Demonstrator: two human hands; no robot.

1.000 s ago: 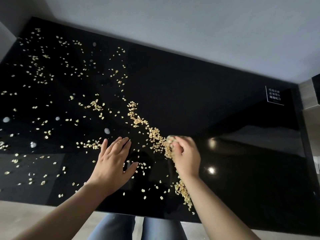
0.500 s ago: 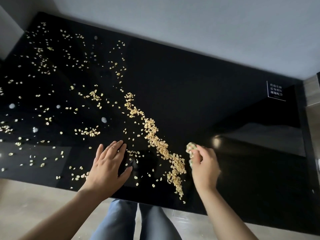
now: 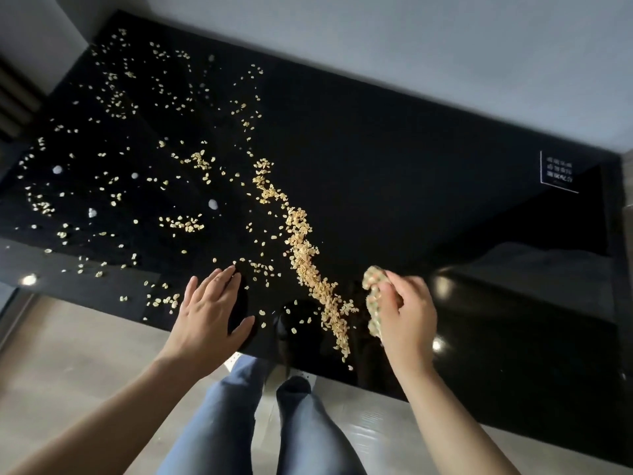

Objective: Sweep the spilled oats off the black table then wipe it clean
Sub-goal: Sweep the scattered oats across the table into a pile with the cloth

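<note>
Spilled oats lie over the left half of the glossy black table (image 3: pixel 394 173). A dense ridge of oats (image 3: pixel 303 258) runs diagonally from the table's middle down to its near edge. Loose flakes (image 3: pixel 113 97) are scattered further left and back. My right hand (image 3: pixel 406 311) is shut on a small greenish patterned cloth (image 3: pixel 373 296), just right of the ridge's near end. My left hand (image 3: pixel 210 311) rests flat with fingers spread on the near edge, left of the ridge, holding nothing.
Several small white specks (image 3: pixel 213 204) dot the left part of the table. A white printed label (image 3: pixel 558 171) sits at the far right. A pale wall (image 3: pixel 411 39) backs the table. My legs in jeans (image 3: pixel 246 423) stand on a light floor (image 3: pixel 68 354) at the near edge.
My right hand with the cloth has pulled back to the right, off the ridge of oats. The ridge now lies left of it. The left hand stays flat near the edge.
</note>
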